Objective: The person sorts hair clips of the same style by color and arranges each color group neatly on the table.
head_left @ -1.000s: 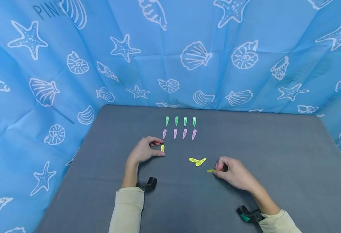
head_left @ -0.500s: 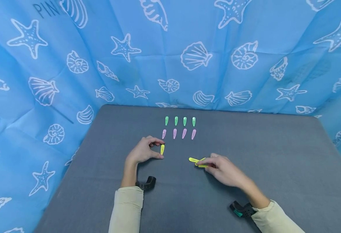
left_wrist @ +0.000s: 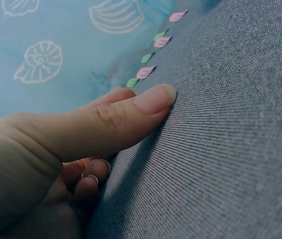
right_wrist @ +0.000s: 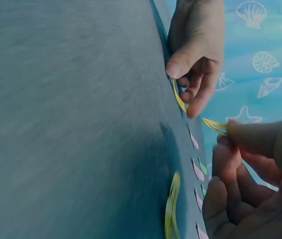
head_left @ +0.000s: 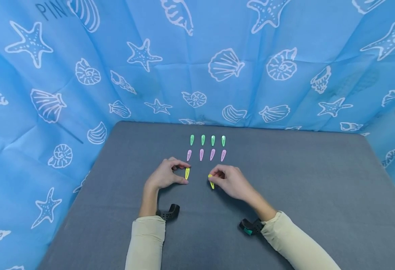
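Note:
My left hand (head_left: 165, 174) rests at the table with thumb and index finger at the two ends of a yellow snap hair clip (head_left: 187, 173), holding it lengthwise. To its right, my right hand (head_left: 233, 182) pinches another yellow hair clip (head_left: 212, 185) between thumb and fingers, its narrow end pointing towards me. The right wrist view shows this pinched clip (right_wrist: 214, 126) sticking out past the thumb, and more yellow clip (right_wrist: 172, 206) lying on the cloth. In the head view, the right hand hides that spot. The left wrist view shows the left thumb (left_wrist: 126, 112), with its clip hidden.
Behind the hands lie a row of pink hair clips (head_left: 202, 155) and, farther back, a row of green ones (head_left: 203, 140). Grey cloth (head_left: 285, 168) covers the table. A blue curtain (head_left: 170, 75) with shells hangs along its back and left side.
My right hand has put its clip down by the yellow pile, then moved left and away from me with a yellow clip in its fingers. The left hand has barely moved.

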Tool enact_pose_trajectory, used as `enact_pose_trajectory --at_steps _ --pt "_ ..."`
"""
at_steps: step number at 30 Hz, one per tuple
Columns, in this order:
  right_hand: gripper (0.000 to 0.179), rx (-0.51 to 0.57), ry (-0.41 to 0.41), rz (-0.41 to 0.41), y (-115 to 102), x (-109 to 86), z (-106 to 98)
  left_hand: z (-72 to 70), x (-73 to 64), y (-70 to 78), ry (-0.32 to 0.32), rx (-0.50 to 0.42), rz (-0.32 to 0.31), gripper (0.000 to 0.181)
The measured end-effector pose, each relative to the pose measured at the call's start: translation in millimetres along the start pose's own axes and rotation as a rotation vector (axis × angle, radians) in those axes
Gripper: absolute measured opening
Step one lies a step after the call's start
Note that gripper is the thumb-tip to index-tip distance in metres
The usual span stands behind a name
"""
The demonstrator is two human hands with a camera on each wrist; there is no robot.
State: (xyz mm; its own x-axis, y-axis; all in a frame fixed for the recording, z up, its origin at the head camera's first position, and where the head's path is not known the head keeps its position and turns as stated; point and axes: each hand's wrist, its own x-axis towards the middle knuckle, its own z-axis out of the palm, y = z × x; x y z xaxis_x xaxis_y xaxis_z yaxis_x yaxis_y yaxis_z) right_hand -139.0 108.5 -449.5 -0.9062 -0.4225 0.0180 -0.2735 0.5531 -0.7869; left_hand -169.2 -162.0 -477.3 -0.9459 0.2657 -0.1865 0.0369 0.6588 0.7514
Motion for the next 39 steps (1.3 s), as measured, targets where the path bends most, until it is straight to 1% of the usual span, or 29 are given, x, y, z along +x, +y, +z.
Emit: enact_pose_trajectory --at_steps 5,9,12,16,19,23,26,31,34,36,39 --pt "0.012 -0.016 0.033 0.028 -2.7 22.8 10.4 2.7 0.6 -0.6 0.006 0.007 -0.006 0.051" --pt "0.006 -0.050 0.034 0.037 -2.8 37.7 19.6 3.4 1.3 0.1 0.015 0.002 -0.007 0.050" --pt "0.005 -0.103 0.036 0.058 -3.4 44.3 25.5 3.9 2.2 1.3 0.015 0.000 -0.014 0.050" --pt "0.007 -0.215 0.037 0.094 -6.5 47.5 30.2 4.6 3.6 3.2 0.018 -0.005 -0.027 0.052" --pt "0.009 -0.282 0.035 0.111 -8.5 47.9 32.2 5.1 4.6 3.8 0.023 -0.005 -0.027 0.052" --pt "0.013 -0.340 0.051 0.096 -8.8 46.4 34.9 5.5 4.7 3.5 0.021 -0.003 -0.021 0.051" --pt "0.020 -0.358 0.073 0.053 -10.6 42.3 35.4 4.8 3.5 2.4 0.018 -0.005 -0.016 0.051" --pt "0.039 -0.392 0.113 -0.059 -18.1 32.7 30.6 0.8 2.2 1.1 0.024 -0.006 -0.005 0.053" --pt "0.055 -0.432 0.097 -0.084 -21.3 25.7 27.5 0.2 1.3 1.4 0.027 -0.002 -0.011 0.052" --pt "0.066 -0.461 0.071 -0.078 -20.9 20.4 26.2 0.6 0.2 1.8 0.029 0.004 -0.018 0.052" --pt "0.077 -0.502 0.035 -0.057 -18.4 12.8 23.0 1.5 -0.9 1.4 0.032 0.008 -0.025 0.051"
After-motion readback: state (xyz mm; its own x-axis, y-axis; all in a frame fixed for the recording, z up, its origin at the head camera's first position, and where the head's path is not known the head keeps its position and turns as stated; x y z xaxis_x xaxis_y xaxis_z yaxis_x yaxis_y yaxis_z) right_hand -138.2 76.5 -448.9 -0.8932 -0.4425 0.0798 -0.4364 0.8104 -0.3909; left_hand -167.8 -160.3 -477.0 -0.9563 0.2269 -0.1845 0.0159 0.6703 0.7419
